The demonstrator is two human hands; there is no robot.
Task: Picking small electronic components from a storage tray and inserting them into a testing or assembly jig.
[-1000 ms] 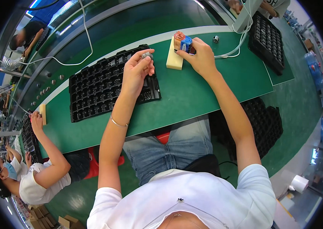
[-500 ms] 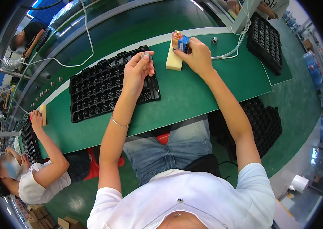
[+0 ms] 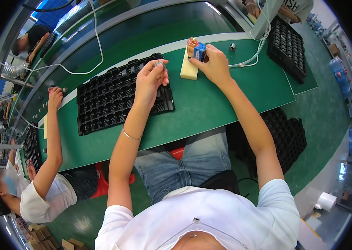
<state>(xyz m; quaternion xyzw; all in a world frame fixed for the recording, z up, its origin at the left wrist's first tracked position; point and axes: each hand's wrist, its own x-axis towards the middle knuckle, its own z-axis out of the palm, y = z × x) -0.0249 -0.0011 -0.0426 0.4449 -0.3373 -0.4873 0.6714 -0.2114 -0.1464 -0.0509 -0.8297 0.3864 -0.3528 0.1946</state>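
Fingers of your left hand (image 3: 148, 79) pinch a small grey cylindrical part (image 3: 159, 63) against the thumb, over the black compartment tray (image 3: 105, 104) that spreads toward eight o'clock; the part looks hard, light and perhaps slippery, best gripped by its sides. At its two o'clock, your right hand (image 3: 217, 66) clasps a blue-and-copper-coloured device (image 3: 197, 51) over the far end of a cream block (image 3: 189, 72); it seems stiff and weightier, so grasp its blue flanks, sparing the copper-coloured top

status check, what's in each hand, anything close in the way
Left hand: pinching small grey part over black tray. Right hand: gripping blue-and-copper piece at yellow block. White cable beside right hand, not between hands.
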